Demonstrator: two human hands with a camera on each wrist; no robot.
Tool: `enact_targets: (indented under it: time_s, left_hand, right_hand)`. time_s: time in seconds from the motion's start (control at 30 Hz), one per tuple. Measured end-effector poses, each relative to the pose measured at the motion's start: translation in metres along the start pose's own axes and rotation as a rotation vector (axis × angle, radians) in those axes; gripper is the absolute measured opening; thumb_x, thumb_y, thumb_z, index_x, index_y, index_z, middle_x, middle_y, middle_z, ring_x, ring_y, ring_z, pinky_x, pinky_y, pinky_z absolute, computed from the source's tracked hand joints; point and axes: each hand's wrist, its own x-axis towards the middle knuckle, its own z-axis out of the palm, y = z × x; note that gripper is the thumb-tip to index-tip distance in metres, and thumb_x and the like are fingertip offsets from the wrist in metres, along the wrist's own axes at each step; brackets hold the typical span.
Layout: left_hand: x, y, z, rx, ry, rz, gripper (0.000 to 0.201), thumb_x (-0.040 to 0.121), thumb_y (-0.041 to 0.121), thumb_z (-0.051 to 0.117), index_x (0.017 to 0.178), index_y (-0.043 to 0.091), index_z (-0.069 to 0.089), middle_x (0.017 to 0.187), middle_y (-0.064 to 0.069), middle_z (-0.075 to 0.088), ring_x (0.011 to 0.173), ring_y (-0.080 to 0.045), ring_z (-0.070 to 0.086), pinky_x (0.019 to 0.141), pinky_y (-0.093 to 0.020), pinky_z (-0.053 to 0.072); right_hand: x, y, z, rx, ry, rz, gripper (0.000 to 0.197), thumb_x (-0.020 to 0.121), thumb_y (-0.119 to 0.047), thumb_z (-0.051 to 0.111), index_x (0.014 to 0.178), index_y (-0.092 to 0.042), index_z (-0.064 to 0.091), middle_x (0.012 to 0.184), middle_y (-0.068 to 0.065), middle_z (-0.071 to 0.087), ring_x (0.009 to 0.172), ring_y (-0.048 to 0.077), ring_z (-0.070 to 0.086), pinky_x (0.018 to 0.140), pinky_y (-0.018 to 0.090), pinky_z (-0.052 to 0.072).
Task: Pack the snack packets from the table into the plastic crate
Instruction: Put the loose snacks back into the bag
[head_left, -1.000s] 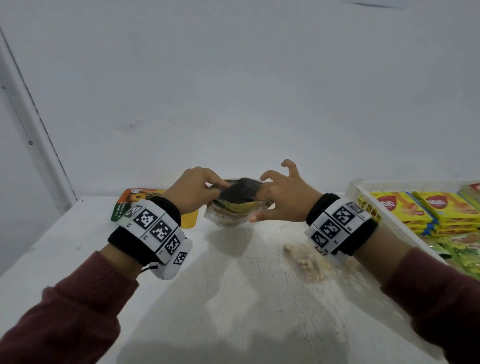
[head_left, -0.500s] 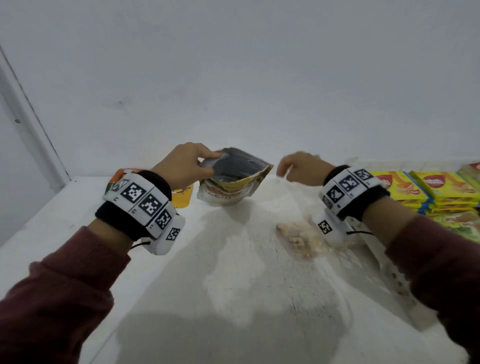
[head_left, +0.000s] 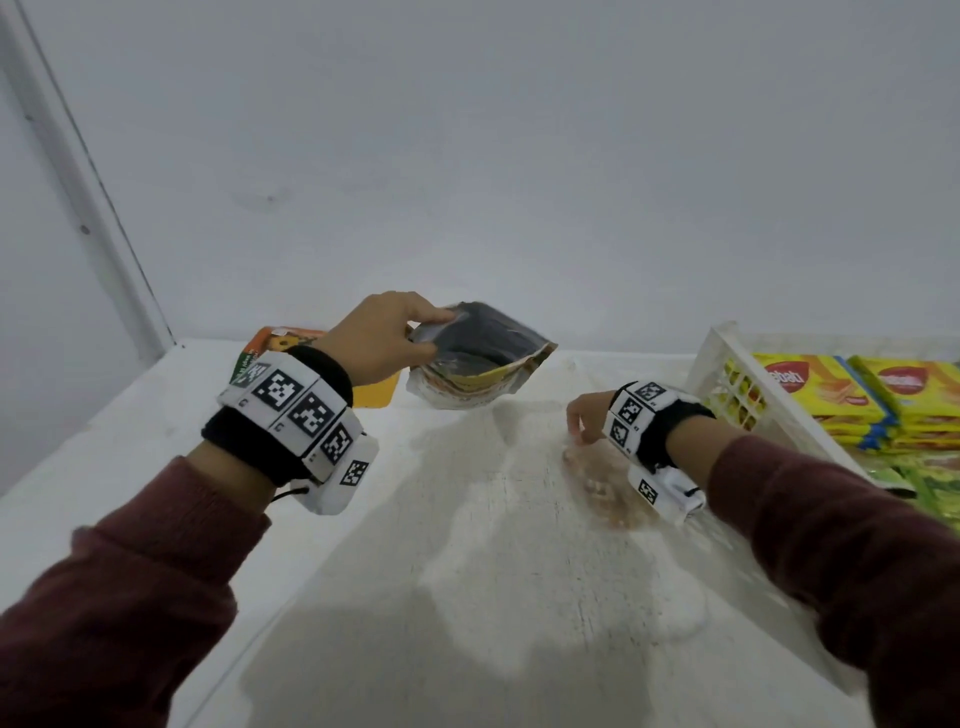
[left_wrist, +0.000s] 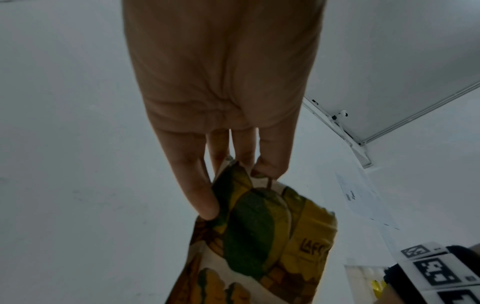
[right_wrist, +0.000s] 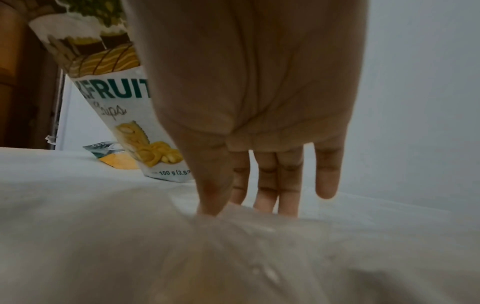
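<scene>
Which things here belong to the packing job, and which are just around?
Job:
- jackfruit chips pouch, held by left hand
- clear packet under right hand
- orange packet
- white crate
- yellow packs already inside

Around:
- wall
- table

Pouch (head_left: 480, 364): glossy printed film outside, dark matt lining, creased; pinched at one edge by left hand (head_left: 375, 338).
Clear bag (head_left: 602, 488): thin transparent plastic, shiny, wrinkled; touched by right hand (head_left: 584, 418) fingertips (right_wrist: 210, 207).
Table (head_left: 467, 571): white, matt, slightly rough and scuffed.
Crate (head_left: 727, 384): white moulded plastic, lattice wall, smooth.
Yellow packs (head_left: 810, 389): glossy printed wrap.
Orange packet (head_left: 275, 343): printed film, flat, light sheen.
Wristbands (head_left: 311, 410): black cloth, white matt marker plates.
Sleeves (head_left: 130, 597): maroon knit cloth, matt.
Wall (head_left: 467, 156): white, matt, smooth.
</scene>
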Motion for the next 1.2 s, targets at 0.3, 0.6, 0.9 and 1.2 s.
enact_targets:
  time_s: [0.3, 0.6, 0.9, 1.2]
  left_hand:
    - [-0.003, 0.0, -0.001, -0.005, -0.018, 0.02, 0.045, 0.085, 0.004, 0.059, 0.129, 0.014, 0.055, 0.121, -0.008, 0.059, 0.095, -0.011, 0.05, 0.078, -0.02, 0.041]
    - [-0.006, -0.005, -0.003, -0.049, -0.044, 0.053, 0.045, 0.084, 0.002, 0.06, 0.128, 0.013, 0.056, 0.117, -0.009, 0.059, 0.088, -0.014, 0.052, 0.059, -0.01, 0.041]
    - [-0.008, -0.002, -0.008, -0.044, -0.064, 0.093, 0.045, 0.084, 0.004, 0.06, 0.128, 0.014, 0.056, 0.117, -0.01, 0.059, 0.088, -0.017, 0.055, 0.054, -0.009, 0.045]
    - [-0.01, -0.001, -0.007, -0.028, -0.072, 0.098, 0.045, 0.085, 0.006, 0.059, 0.129, 0.015, 0.055, 0.117, -0.008, 0.058, 0.089, -0.014, 0.051, 0.059, -0.011, 0.039]
  right_hand:
    - [-0.056, -0.004, -0.048, 0.292, 0.129, -0.084, 0.012, 0.083, 0.0, 0.059, 0.09, -0.009, 0.064, 0.087, 0.009, 0.066, 0.093, 0.025, 0.061, 0.093, 0.036, 0.049]
    - [-0.112, -0.006, -0.063, 0.467, 0.246, -0.176, 0.019, 0.091, -0.002, 0.047, 0.088, -0.019, 0.054, 0.056, -0.008, 0.045, 0.057, 0.006, 0.045, 0.073, 0.025, 0.039]
    - [-0.102, -0.017, 0.001, 0.623, 0.362, -0.117, 0.014, 0.094, -0.002, 0.042, 0.091, -0.016, 0.041, 0.062, -0.005, 0.036, 0.052, 0.006, 0.033, 0.053, 0.012, 0.032]
    - [-0.097, -0.018, 0.015, 0.342, 0.302, 0.064, 0.05, 0.066, -0.032, 0.081, 0.095, -0.027, 0.04, 0.09, -0.001, 0.052, 0.089, 0.021, 0.049, 0.07, 0.027, 0.036]
